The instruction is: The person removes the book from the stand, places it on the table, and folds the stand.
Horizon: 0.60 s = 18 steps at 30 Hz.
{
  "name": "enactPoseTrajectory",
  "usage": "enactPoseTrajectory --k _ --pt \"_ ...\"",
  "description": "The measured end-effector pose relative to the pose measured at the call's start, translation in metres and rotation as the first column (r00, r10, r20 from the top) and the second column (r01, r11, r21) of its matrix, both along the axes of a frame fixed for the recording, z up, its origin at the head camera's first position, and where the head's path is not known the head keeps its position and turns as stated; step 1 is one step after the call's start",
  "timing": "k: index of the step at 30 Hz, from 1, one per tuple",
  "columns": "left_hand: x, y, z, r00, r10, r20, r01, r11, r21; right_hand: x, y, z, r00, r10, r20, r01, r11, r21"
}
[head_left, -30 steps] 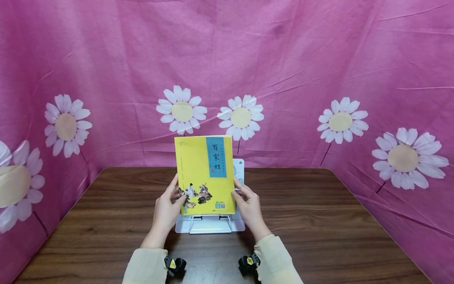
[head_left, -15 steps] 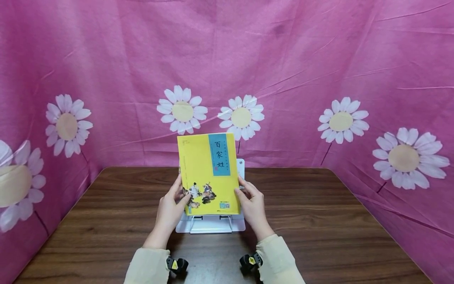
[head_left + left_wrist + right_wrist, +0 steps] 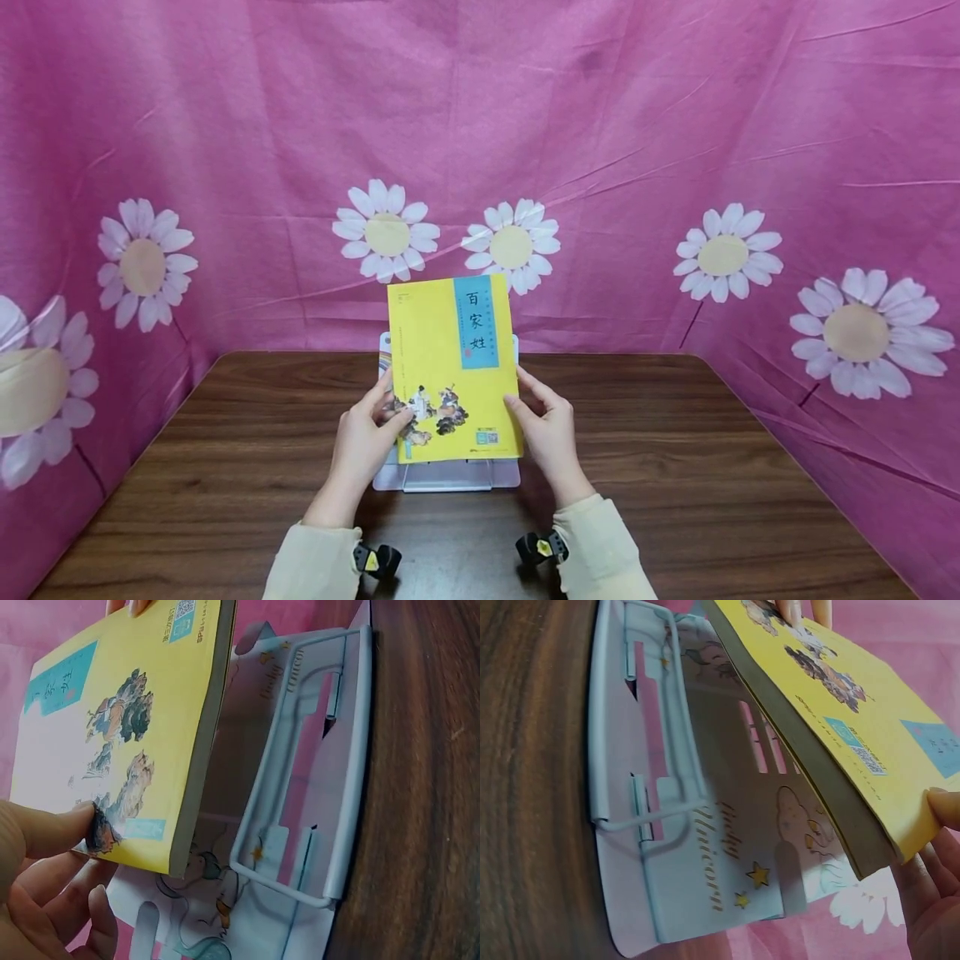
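The book point(image 3: 456, 369) is gripped at both edges by the left hand point(image 3: 365, 442) and right hand point(image 3: 550, 433), above the stand point(image 3: 448, 475); lowering onto its ledge seems called for next.

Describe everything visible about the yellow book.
The yellow paperback book is closed, held upright with its front cover facing the person and leaning slightly right. The cover carries a blue title panel with dark characters, small illustrated figures low down and a code square near the bottom. The left hand and right hand pinch its lower side edges. Its bottom edge hangs just above the pale blue book stand, apart from it.
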<state>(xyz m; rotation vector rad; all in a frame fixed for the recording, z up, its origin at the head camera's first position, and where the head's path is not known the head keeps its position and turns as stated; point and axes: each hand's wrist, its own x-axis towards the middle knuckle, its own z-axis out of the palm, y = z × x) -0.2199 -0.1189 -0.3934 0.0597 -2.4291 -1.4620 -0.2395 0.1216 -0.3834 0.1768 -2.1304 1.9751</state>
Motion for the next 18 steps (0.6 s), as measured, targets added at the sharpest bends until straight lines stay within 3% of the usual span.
enactPoseTrajectory --k 7,13,18 --pt "0.004 0.004 0.008 1.0 -0.014 -0.012 0.015 0.999 0.039 0.003 0.005 0.007 0.999 -0.022 0.024 0.022 1.0 -0.016" --pt "0.006 0.005 0.012 0.999 -0.032 0.018 0.032 0.999 0.04 0.006 0.01 0.014 0.999 -0.042 0.024 0.041 0.999 0.013" --pt "0.008 0.007 0.017 0.997 -0.07 0.03 0.066 0.992 0.108 0.007 0.016 0.02 0.999 -0.033 0.043 0.032 0.999 0.02"
